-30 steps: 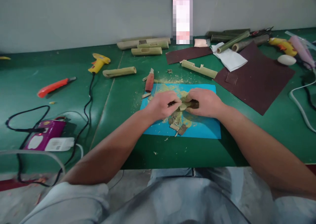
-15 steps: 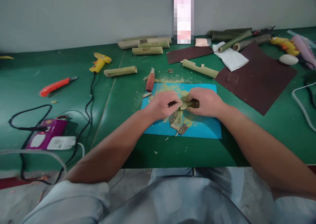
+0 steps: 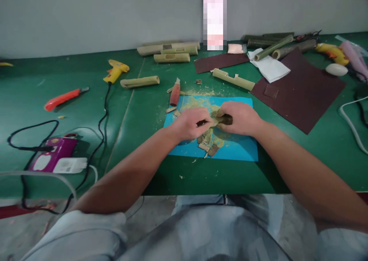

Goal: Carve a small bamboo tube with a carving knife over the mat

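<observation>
My two hands meet low over a blue sheet [image 3: 244, 149]. My right hand [image 3: 240, 117] is closed round a small bamboo piece [image 3: 228, 119], its dark brown end showing by the palm. The fingers of my left hand [image 3: 194, 122] pinch the pale, dusty part of the same piece; a dark gap shows inside their curl. Whether something thin also lies under those fingertips is hidden. Below the hands, brown bamboo chips [image 3: 213, 150] lie among yellowish shavings. A red-handled knife [image 3: 175, 94] rests at the sheet's upper left corner.
Cut bamboo tubes [image 3: 171, 58] lie along the wall, and a notched one [image 3: 232, 80] sits behind my right hand. Brown sheets [image 3: 304, 96] spread to the right. On the left are a yellow glue gun [image 3: 115, 71], an orange cutter [image 3: 62, 99] and a purple power strip [image 3: 56, 153] with cords.
My left hand has shifted slightly right and its fingers cover more of the pale part of the bamboo piece. My right hand stays almost in place.
</observation>
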A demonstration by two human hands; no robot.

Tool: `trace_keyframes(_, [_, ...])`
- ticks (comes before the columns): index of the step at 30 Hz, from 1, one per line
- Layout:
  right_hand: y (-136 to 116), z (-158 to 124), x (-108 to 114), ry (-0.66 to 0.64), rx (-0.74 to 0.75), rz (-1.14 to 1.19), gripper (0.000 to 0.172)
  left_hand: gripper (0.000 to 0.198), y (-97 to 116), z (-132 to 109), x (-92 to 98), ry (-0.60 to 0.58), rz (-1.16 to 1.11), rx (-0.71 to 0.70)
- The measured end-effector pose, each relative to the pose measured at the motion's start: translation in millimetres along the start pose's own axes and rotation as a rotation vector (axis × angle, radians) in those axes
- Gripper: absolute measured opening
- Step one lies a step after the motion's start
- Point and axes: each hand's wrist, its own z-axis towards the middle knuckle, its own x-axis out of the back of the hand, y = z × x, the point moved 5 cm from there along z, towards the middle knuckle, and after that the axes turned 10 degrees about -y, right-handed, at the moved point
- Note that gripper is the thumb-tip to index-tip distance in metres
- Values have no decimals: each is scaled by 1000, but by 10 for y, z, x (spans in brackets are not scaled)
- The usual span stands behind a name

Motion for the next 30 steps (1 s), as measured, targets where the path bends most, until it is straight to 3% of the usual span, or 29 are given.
trace_keyframes(12, [-9,-19,0,-5,8,19,21,19,6,-46,25,39,23,48])
trace_keyframes(22, [-10,-16,-10,-6,22,14,19,20,7,-37,1,-20,-12,-17])
trace_keyframes(26, [-1,-16,-5,0,10,8,19,21,-1,-36,32,38,32,-6])
trace_keyframes(30, [-10,-10,-3,-10,22,29,19,19,11,-33,7,12,-9,-51])
